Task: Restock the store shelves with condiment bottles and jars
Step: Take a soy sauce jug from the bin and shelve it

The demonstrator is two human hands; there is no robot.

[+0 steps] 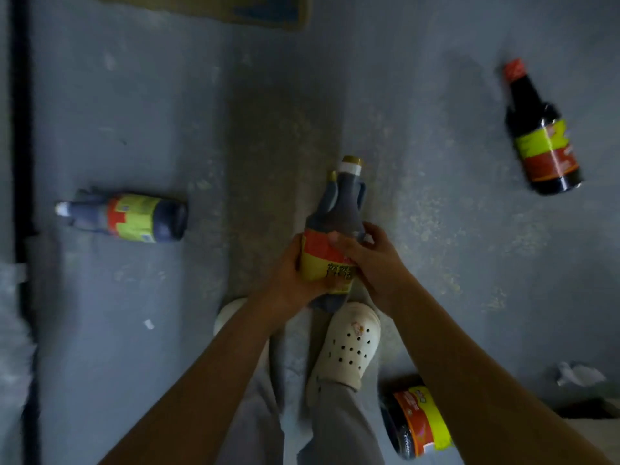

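We hold the dark sauce jug [339,213] between both hands, its neck pointing away from us, over the floor [134,95] and just beyond our white clog [349,344]. The left hand [292,276] is curled round the left side of the red and yellow label [318,260]; the right hand [365,260] wraps the right side, fingers lying across the label's top. The jug looks full to the shoulder, so we judge it heavy and stiff, likely to slip on the glossy label if one hand lets go. The moulded handle [360,193] below the gold cap [351,161], just ahead of the right hand, seems the surer hold, with the other palm under the base. Whether it is plastic or glass we cannot tell, so we would treat it as breakable. A second bottle [134,218] lies on its side well to the left of the left hand, a third bottle [540,135] lies far ahead and right of the right hand, and a fourth bottle [419,421] shows beneath the right forearm.
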